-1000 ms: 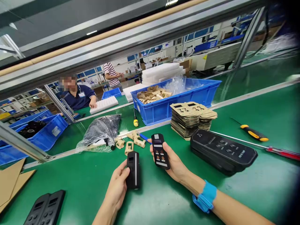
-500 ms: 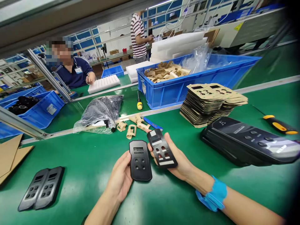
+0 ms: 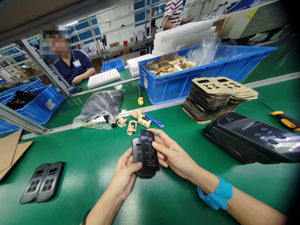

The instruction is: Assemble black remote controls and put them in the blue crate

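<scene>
My left hand (image 3: 125, 175) grips a black plastic housing (image 3: 137, 147) by its left edge, thumb on its front face. That face has a slotted window and round buttons. Between the fingers and thumb of my right hand (image 3: 172, 151) is a glossy black overlay panel (image 3: 147, 148), tilted over the right part of the housing. It covers much of the housing's face; whether the two touch along the right edge I cannot tell. Two similar black housings (image 3: 42, 181) lie side by side on the green table at the left.
Behind my hands lie curled tan backing papers (image 3: 132, 127), a blue cutter knife (image 3: 154, 120) and a plastic bag (image 3: 100, 107). To the right are a stack of tan-backed panels (image 3: 208, 100), glossy black panels (image 3: 253, 137) and a screwdriver (image 3: 284, 120). A blue bin (image 3: 168, 90) stands behind; a co-worker (image 3: 75, 68) sits opposite.
My right hand has turned the overlay panel over, so its glossy front shows, and brought it left onto the housing. My left thumb has moved onto the housing's face.
</scene>
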### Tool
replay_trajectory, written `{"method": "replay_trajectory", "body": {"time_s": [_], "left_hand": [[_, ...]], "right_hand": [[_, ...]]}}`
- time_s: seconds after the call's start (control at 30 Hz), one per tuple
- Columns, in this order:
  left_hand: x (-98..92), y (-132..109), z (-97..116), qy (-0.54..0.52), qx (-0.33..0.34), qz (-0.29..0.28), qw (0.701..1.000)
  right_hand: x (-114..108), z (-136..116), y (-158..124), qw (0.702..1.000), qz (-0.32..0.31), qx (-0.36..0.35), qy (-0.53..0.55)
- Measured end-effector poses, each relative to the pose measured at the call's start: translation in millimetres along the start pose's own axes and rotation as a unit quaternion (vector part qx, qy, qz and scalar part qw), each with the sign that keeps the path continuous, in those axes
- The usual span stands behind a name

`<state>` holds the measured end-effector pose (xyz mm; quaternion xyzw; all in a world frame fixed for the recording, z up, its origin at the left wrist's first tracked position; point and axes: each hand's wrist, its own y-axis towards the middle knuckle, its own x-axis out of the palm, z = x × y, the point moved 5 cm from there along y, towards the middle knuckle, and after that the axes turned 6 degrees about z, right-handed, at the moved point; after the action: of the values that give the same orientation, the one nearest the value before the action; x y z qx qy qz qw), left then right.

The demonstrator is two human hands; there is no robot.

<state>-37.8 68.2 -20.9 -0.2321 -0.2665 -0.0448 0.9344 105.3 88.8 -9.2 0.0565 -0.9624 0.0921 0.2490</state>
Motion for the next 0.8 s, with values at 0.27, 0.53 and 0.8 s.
{"method": "replay_trajectory", "body": {"time_s": [0.27,0.53,0.8], "left_hand": [[-3.2,2.1,0.2,-0.050,-0.004,0.019,0.999],[0.0,2.1,-0.6,-0.053,-0.005,0.011,0.998],[2.3,-2.3,-2.6,-0.023,0.005,0.008,1.000]], "right_hand": [[0.1,6.2,0.4,0.981,-0.009,-0.066,-0.181],[0.9,9.2,-3.2,0.965,0.006,-0.083,-0.248],[-0.1,10.1,-3.0,0.954,0.023,-0.094,-0.285]]}}
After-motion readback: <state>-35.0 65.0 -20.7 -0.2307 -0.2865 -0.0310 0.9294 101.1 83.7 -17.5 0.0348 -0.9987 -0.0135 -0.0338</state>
